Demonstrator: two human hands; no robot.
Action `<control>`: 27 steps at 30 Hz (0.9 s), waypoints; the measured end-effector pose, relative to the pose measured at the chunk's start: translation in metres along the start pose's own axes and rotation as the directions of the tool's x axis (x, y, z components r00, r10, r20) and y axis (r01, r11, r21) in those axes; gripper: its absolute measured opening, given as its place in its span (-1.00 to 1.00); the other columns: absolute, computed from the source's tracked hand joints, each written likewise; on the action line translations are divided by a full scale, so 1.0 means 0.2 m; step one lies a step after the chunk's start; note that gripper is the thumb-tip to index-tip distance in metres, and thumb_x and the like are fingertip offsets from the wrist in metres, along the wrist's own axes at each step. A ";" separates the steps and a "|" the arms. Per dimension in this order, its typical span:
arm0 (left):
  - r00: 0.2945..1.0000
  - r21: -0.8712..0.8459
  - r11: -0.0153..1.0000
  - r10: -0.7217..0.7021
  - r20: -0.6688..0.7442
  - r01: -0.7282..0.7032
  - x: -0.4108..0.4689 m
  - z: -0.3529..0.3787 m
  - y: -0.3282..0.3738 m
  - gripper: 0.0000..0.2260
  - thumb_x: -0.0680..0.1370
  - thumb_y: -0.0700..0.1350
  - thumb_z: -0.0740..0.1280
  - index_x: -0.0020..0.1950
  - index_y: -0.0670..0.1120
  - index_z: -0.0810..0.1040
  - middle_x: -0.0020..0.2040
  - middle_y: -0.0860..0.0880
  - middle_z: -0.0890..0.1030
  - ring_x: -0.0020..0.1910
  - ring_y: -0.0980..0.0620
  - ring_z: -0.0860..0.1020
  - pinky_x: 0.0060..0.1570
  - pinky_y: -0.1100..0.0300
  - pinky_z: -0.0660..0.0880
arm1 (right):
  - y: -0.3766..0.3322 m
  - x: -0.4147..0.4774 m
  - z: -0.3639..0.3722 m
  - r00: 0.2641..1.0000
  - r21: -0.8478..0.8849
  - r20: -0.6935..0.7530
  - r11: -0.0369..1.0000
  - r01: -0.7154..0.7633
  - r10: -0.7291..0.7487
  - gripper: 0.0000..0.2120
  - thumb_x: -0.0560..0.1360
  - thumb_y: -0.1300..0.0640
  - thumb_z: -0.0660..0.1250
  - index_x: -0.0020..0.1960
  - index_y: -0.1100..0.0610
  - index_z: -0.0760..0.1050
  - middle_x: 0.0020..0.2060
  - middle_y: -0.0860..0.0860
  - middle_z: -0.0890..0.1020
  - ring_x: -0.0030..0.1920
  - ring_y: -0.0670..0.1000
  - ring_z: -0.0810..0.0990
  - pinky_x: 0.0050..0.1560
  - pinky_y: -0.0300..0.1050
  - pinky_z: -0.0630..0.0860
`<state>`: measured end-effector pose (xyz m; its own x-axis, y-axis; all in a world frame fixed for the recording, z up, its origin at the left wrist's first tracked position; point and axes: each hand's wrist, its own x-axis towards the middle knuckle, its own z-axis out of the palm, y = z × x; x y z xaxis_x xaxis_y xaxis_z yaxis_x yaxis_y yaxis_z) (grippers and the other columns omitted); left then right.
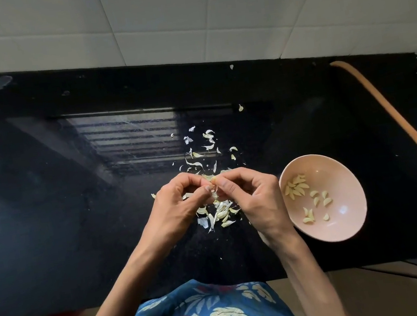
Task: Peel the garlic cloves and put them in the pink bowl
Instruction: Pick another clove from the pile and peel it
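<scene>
My left hand (179, 205) and my right hand (250, 194) meet above the black counter, fingertips together, and both pinch a garlic clove (211, 181) with loose papery skin between them. Most of the clove is hidden by the fingers. Under the hands lies a heap of garlic cloves and skins (221, 214). The pink bowl (346, 221) stands just right of my right hand and holds several peeled cloves (297, 188).
Torn garlic skins (202, 150) are scattered on the glossy black counter (77, 231) beyond my hands. An orange hose (396, 119) curves along the right side. A white tiled wall (156, 30) rises behind the counter. Its front edge runs near my body.
</scene>
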<state>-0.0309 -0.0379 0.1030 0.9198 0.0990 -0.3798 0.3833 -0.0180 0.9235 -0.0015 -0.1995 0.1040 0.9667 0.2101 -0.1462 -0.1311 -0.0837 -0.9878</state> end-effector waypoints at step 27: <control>1.000 -0.050 0.999 0.012 -0.019 -0.013 0.00 -0.02 0.03 -0.76 0.47 0.11 0.46 -0.03 -0.03 0.72 -0.12 -0.09 0.73 -0.14 -0.06 0.71 -0.12 0.02 0.64 | -0.04 0.00 0.05 0.963 0.411 0.001 0.878 -0.246 0.270 -0.81 0.37 0.36 0.51 -0.02 0.25 0.69 -0.16 0.26 0.70 -0.15 0.18 0.71 -0.07 -0.10 0.65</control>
<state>-0.0292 -0.0330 0.1081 0.9227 0.1177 -0.3672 0.3662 0.0307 0.9300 -0.0024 -0.1891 0.1123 0.8952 0.1806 -0.4074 -0.4437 0.2754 -0.8528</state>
